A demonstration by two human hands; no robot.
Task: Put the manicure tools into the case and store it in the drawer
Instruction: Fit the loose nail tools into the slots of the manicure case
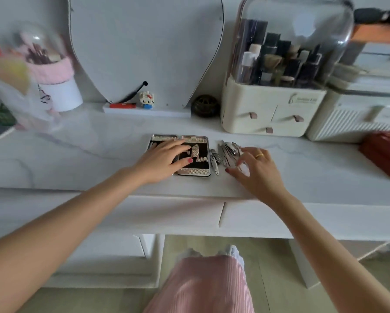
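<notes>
A white marbled worktop (76, 154) runs along a pale wall, with two closed drawers (257, 219) under its front edge. One mirror (144, 48) and one clear-lidded makeup box (273, 109) stand at the back. One case (198, 171) lies open at the centre, the left hand (164, 159) spread flat on it. Just beside it lies a pile of metal tools (228, 152), too tangled to count; the right hand (255, 168) hovers there, fingers loosely spread.

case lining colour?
Black inside, with a silvery textured border; the open case lies flat under the left hand. Head view shows it.
</notes>
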